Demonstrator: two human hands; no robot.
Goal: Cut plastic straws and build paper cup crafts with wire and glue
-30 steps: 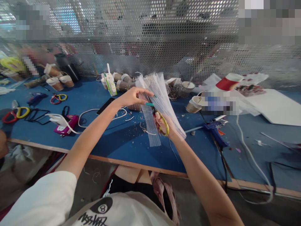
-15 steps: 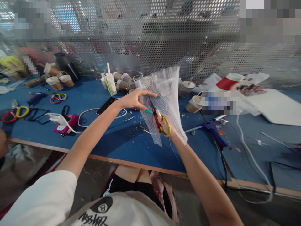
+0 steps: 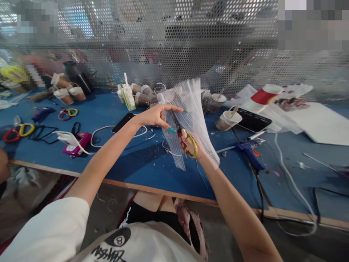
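Note:
My left hand (image 3: 154, 115) grips a translucent white bundle of thin, pleated-looking strips (image 3: 192, 102) above the table. Its thumb and forefinger, with green nails, reach across the front; the other fingers are mostly hidden. In my right hand (image 3: 200, 150) is a pair of scissors (image 3: 194, 148) with yellow and red handles. Their dark blades point up and left, against the strips between my left thumb and forefinger. Whether the blades are parted I cannot make out. The strips fan out upward and hang down over my right wrist.
Left on the blue table (image 3: 141, 165) are more scissors (image 3: 26, 129) and a purple power block (image 3: 79, 142). A drink carton (image 3: 127, 97) and several brown cups stand behind. Rightward lie a blue glue gun (image 3: 249, 154), a cup (image 3: 228, 120) and a dark phone-like device (image 3: 253, 120).
The upper edge of the strips has shifted a little left, and their lower right end slightly right. The scissor handles have turned slightly in my right hand. My left hand is almost still.

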